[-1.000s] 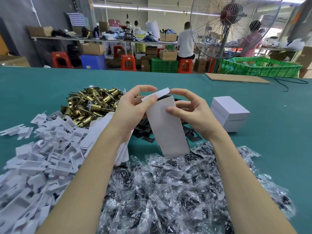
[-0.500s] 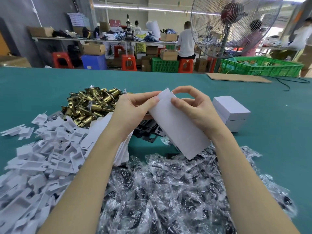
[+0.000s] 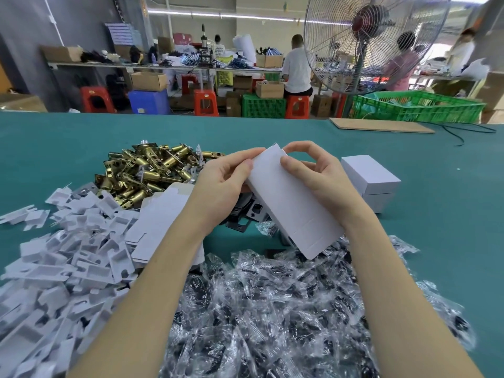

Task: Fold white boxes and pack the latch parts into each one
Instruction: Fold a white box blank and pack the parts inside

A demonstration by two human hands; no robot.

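Note:
I hold a flat white box blank (image 3: 289, 203) tilted above the green table, its lower end pointing right. My left hand (image 3: 221, 184) pinches its upper left edge, and my right hand (image 3: 313, 173) pinches the upper right edge with thumb on the face. A heap of brass latch parts (image 3: 144, 173) lies at the left rear. A folded white box (image 3: 373, 181) stands just right of my right hand. Flat white blanks (image 3: 161, 219) are stacked under my left forearm. Black plates (image 3: 245, 216) lie beneath the held blank.
White plastic inserts (image 3: 60, 255) cover the table's left side. Clear bags of black parts (image 3: 272, 309) fill the near middle. A cardboard sheet (image 3: 379, 125), a cable and a green crate (image 3: 417, 106) sit at the far right edge, beside a standing fan (image 3: 365, 42).
The top flap that stood out a second ago now lies flat against the blank. The blank has swung so its lower end points further right, with both hands still at its top.

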